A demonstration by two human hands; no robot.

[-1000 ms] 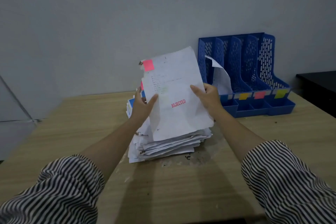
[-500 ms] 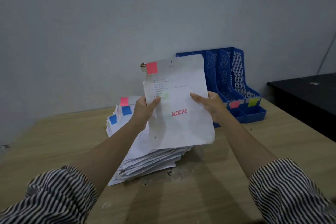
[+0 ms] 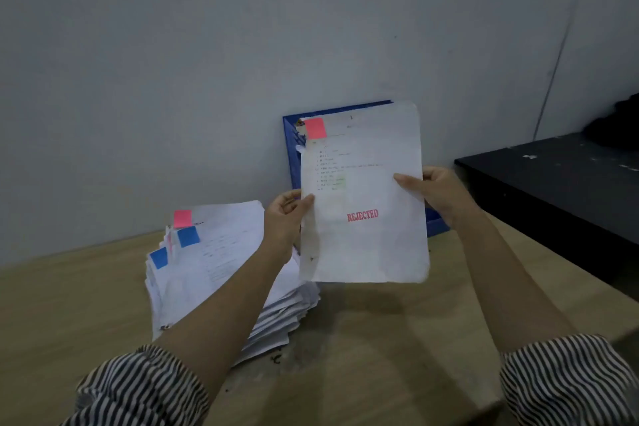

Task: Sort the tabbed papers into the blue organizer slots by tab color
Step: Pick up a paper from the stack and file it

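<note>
Two hands are gripping one sheet: beside the paper stack [image 3: 221,273] on the table [image 3: 380,356], the left hand [image 3: 281,218] is pinching the pink-tabbed paper [image 3: 366,245], the right hand [image 3: 439,195] is clasping its opposite edge, hiding the blue organizer [image 3: 294,156] behind.

One head-worn view looks forward and down from close above the light wooden desk [image 3: 380,339], facing the grey wall behind it.

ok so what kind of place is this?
Probably an office or filing room: a stack of tabbed papers on a wooden desk, a blue file organizer against a bare wall, a "REJECTED" sheet in hand.
</note>
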